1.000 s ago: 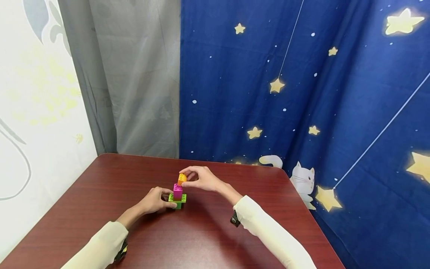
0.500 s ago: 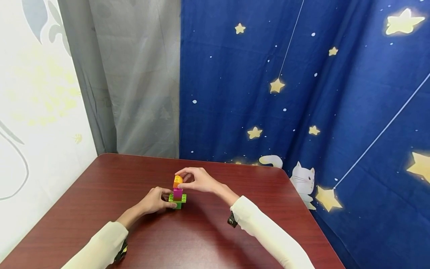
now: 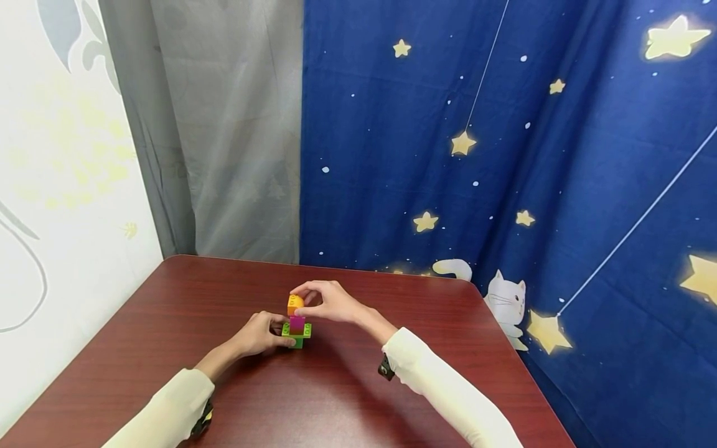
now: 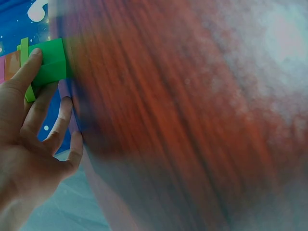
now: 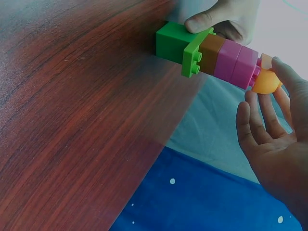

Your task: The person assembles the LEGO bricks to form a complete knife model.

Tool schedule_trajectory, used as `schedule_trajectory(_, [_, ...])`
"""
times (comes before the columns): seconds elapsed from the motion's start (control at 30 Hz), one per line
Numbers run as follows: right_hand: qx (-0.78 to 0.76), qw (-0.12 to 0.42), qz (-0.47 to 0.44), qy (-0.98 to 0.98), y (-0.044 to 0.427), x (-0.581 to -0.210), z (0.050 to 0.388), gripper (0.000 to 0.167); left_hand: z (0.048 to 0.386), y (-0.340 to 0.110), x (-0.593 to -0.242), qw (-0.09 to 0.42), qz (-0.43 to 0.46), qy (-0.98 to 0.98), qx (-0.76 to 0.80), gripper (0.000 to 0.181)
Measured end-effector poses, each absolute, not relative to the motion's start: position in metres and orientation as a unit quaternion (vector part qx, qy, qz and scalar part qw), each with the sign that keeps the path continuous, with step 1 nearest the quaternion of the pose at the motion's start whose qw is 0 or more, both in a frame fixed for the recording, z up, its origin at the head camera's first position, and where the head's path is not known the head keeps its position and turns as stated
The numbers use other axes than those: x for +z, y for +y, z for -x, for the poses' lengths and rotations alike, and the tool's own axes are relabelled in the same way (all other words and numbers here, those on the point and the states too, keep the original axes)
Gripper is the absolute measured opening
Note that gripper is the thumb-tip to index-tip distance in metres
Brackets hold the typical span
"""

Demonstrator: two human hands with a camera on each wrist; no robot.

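A small tower of toy building bricks stands on the table. Its base is a green brick, topped by a light green plate, a brown brick and two magenta bricks. My left hand pinches the base, its thumb lying along the green brick in the left wrist view. With thumb and fingertips, my right hand holds a rounded orange brick at the tower's top. Studs of the upper magenta brick show beside the orange brick in the right wrist view; whether it is fully seated I cannot tell.
The dark red wooden table carries the tower near its middle. Behind it hang a grey curtain and a blue curtain with stars. A pale patterned cloth is on the left.
My right hand has moved left and slightly down, bringing the orange brick from the upper right onto or just over the magenta bricks. My left hand has stayed at the base.
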State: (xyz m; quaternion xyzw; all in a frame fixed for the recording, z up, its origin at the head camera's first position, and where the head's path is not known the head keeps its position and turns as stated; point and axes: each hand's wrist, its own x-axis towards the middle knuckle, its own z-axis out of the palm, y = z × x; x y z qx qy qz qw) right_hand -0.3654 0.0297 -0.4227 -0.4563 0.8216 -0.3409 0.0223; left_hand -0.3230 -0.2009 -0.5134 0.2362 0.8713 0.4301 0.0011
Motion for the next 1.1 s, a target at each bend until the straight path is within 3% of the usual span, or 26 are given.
schedule_trajectory(1.1, [-0.376,0.028,0.427,0.822,0.0392,-0.4316,0.3683,0.035,0.3235,-0.2019,-0.5137,0.009,-0.232,0.869,0.437,0.038])
